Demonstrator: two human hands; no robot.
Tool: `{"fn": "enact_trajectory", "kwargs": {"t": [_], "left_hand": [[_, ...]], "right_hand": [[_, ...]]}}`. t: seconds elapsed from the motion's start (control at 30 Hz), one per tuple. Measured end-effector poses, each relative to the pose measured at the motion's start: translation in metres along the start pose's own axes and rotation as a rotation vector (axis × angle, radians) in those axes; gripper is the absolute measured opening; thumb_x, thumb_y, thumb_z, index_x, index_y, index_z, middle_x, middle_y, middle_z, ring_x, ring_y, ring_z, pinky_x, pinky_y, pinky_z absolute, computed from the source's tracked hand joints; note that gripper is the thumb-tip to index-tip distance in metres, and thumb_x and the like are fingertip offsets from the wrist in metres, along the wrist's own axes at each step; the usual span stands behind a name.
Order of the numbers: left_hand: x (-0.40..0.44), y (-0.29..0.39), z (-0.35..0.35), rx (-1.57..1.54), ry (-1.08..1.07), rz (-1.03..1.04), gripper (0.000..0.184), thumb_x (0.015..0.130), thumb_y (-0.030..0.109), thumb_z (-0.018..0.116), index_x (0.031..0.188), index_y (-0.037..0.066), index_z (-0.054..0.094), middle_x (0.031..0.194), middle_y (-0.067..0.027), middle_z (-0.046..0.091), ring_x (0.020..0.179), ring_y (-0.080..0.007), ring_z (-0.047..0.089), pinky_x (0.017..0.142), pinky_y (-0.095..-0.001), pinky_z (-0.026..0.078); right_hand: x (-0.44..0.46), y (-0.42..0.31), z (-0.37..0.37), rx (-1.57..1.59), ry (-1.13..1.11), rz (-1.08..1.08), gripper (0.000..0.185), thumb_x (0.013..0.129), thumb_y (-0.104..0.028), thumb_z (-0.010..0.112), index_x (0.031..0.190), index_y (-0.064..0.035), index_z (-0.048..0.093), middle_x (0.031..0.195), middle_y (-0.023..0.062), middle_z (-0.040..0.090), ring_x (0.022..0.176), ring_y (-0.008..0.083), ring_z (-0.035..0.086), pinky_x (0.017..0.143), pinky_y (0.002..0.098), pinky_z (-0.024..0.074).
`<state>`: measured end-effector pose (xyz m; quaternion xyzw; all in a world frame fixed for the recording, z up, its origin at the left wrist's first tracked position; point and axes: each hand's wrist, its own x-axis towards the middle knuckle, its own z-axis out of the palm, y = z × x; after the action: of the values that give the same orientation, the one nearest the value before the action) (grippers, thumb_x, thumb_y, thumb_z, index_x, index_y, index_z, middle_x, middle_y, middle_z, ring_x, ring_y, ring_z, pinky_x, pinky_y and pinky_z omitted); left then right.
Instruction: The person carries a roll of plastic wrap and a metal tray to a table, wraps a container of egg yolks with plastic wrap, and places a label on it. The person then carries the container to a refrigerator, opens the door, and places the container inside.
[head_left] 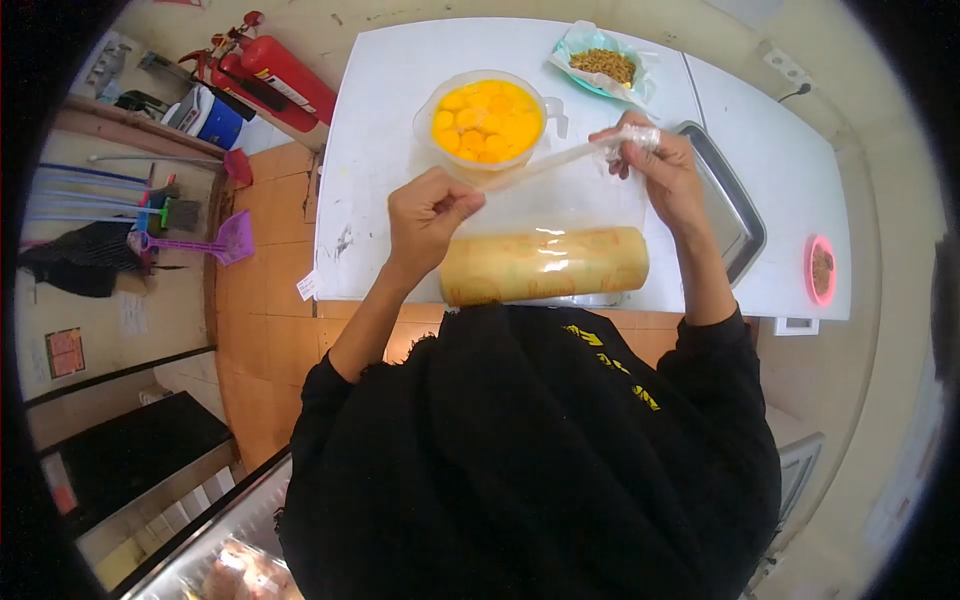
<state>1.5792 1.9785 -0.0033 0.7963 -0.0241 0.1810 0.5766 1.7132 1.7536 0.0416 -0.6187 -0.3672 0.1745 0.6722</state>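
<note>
A thick roll of plastic wrap [545, 264] lies crosswise at the table's front edge, close to my body. From it a clear sheet of plastic wrap [560, 205] stretches away over the tabletop. My left hand [430, 212] pinches the sheet's left corner. The right corner is bunched in my right hand [655, 165], with crumpled film around the fingers. Just beyond both hands stands a clear plastic jug [424, 118] with a handle on its right, holding many cracked eggs [488, 122] with whole yolks.
On the white table [385, 75] are a green lined bowl of brown crumbly food [603, 66], a metal tray [735, 200] right of my right hand, and a pink dish [821, 270] at the far right. Red fire extinguishers [285, 80] stand left of the table.
</note>
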Motion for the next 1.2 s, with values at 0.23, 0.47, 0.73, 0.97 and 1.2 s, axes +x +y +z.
{"fn": "enact_trajectory", "kwargs": {"t": [0.23,0.47,0.73,0.97,1.2], "left_hand": [[0.019,0.025,-0.005,0.121,0.437,0.287,0.009,0.077,0.004,0.057,0.071,0.001,0.051,0.06,-0.0036,0.047,0.049,-0.0108,0.039,0.044,-0.0217,0.032],[0.111,0.021,-0.053,0.617,0.575,0.765,0.005,0.076,0.006,0.056,0.074,0.004,0.052,0.063,-0.0074,0.051,0.048,-0.0222,0.047,0.042,-0.029,0.037],[0.206,-0.089,-0.084,1.089,0.406,0.305,0.022,0.082,0.03,0.048,0.081,0.008,0.051,0.076,-0.0115,0.058,0.063,-0.0313,0.057,0.052,-0.0417,0.044],[0.159,-0.224,-0.04,0.187,-0.024,-0.378,0.023,0.074,0.025,0.062,0.088,0.008,0.054,0.078,-0.0129,0.06,0.074,-0.0208,0.058,0.063,-0.0321,0.046],[0.076,-0.216,-0.007,-0.564,0.038,-0.42,0.052,0.074,0.02,0.062,0.119,0.002,0.042,0.115,-0.0076,0.049,0.097,-0.0145,0.052,0.078,-0.0264,0.045]], "right_hand": [[0.048,-0.029,0.024,-0.179,0.316,-0.227,0.012,0.081,-0.011,0.053,0.083,-0.0015,0.061,0.062,-0.0017,0.053,0.054,0.0037,0.046,0.046,0.018,0.0389],[0.161,-0.024,0.023,-0.527,0.535,-0.745,0.016,0.084,-0.015,0.05,0.084,-0.0002,0.057,0.064,0.0117,0.059,0.051,0.0207,0.048,0.049,0.0272,0.0375],[0.281,0.098,-0.012,-1.323,0.402,-0.343,0.021,0.082,-0.023,0.047,0.089,-0.0053,0.058,0.066,0.0139,0.059,0.058,0.0286,0.057,0.052,0.0392,0.0439],[0.234,0.246,-0.025,-1.406,-0.522,0.33,0.036,0.078,-0.034,0.049,0.082,-0.0001,0.061,0.091,0.0199,0.058,0.082,0.0326,0.057,0.073,0.0411,0.0451],[0.13,0.262,-0.042,-0.157,-0.394,0.463,0.037,0.077,-0.026,0.054,0.105,-0.0013,0.054,0.107,0.0127,0.055,0.093,0.0174,0.052,0.083,0.0306,0.0399]]}}
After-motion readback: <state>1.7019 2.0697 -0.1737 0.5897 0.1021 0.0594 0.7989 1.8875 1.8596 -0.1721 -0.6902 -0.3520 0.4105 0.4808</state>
